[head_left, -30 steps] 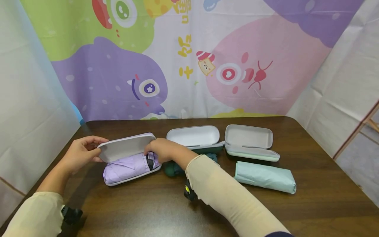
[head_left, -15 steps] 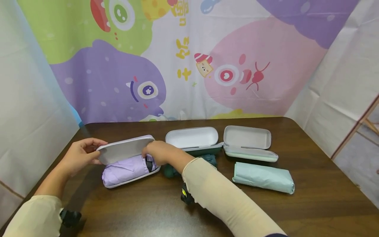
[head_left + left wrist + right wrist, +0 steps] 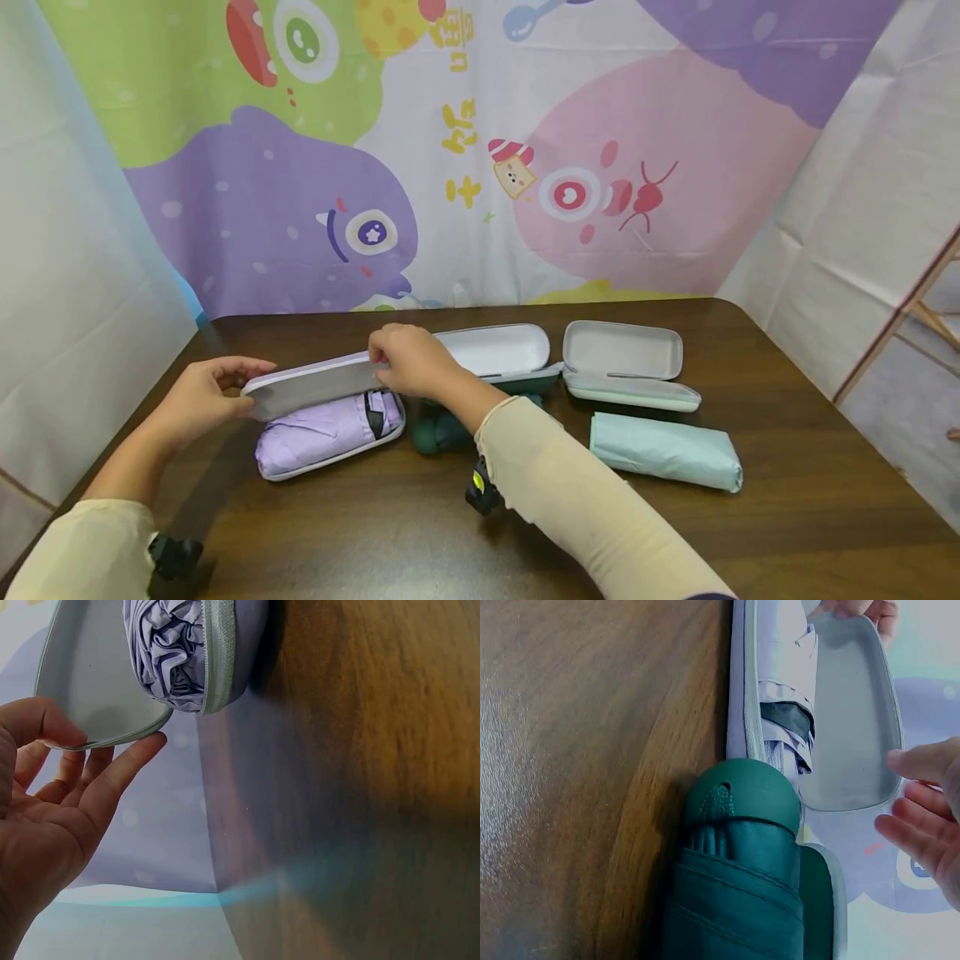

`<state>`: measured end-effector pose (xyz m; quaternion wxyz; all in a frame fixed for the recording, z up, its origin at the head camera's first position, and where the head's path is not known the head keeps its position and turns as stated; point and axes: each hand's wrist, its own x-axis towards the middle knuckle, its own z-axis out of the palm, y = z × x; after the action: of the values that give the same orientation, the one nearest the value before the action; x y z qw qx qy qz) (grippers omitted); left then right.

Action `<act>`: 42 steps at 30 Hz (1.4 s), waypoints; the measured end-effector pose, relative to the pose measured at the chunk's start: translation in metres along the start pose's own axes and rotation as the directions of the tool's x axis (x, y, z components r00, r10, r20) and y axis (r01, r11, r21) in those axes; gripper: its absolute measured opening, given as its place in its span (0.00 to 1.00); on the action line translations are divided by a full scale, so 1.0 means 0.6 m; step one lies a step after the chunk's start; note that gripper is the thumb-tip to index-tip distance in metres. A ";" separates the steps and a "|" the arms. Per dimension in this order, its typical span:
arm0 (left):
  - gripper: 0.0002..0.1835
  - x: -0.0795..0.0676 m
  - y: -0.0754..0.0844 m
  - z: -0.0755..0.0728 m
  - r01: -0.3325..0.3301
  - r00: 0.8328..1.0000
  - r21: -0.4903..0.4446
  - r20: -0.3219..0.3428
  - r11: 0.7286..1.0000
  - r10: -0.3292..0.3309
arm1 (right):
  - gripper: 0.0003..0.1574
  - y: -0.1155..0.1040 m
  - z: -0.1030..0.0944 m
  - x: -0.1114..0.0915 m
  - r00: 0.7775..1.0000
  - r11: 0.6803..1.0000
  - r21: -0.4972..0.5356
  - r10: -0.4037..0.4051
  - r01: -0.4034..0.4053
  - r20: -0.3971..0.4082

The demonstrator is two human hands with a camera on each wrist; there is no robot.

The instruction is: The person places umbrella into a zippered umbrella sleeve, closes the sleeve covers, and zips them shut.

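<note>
A lilac zippered case point(image 3: 315, 387) lies at the left of the table, its grey-lined lid standing tilted over the base. In the base rests a folded lilac umbrella point(image 3: 322, 430) with a black band near its right end. My left hand point(image 3: 206, 396) pinches the lid's left end; the left wrist view has the thumb point(image 3: 64, 729) inside the rim and fingers outside. At the lid's right end, my right hand point(image 3: 412, 362) holds the edge, thumb point(image 3: 919, 759) on the inner side. Partly behind the right forearm is a dark green umbrella point(image 3: 739, 877).
An open dark green case point(image 3: 498, 350) with a white lining stands behind the green umbrella. To its right is an open mint case point(image 3: 630, 354), and a folded mint umbrella point(image 3: 663, 450) lies in front of that. A printed cloth point(image 3: 465, 250) hangs behind the brown table point(image 3: 360, 533).
My right hand has moved up from the lilac umbrella's right end to the lid's right end. The lid has tipped further down over the base. My left hand keeps its hold.
</note>
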<state>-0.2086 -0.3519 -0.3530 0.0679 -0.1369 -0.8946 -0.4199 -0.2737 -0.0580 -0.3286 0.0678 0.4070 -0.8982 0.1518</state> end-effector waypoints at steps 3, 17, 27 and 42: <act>0.23 -0.001 0.002 -0.003 -0.014 1.000 0.024 0.027 1.000 0.013 | 0.17 0.003 -0.001 0.002 0.998 0.995 0.088 0.051 -0.048 -0.030; 0.23 -0.007 0.015 -0.015 -0.057 0.985 -0.001 0.163 0.998 0.057 | 0.18 0.014 0.009 0.003 0.997 0.969 0.237 0.070 -0.076 0.032; 0.27 -0.017 0.027 -0.016 -0.078 0.965 0.036 0.252 0.996 0.066 | 0.18 0.015 -0.011 0.000 0.982 0.988 0.138 -0.091 0.069 0.164; 0.16 -0.026 0.024 -0.003 0.005 0.963 0.013 0.270 1.000 -0.008 | 0.14 -0.003 -0.001 -0.011 0.927 0.982 0.051 -0.191 0.184 0.322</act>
<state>-0.1895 -0.3473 -0.3450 -0.0553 -0.1894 -0.8985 -0.3922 -0.2681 -0.0545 -0.3294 -0.0712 0.5109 -0.8525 0.0842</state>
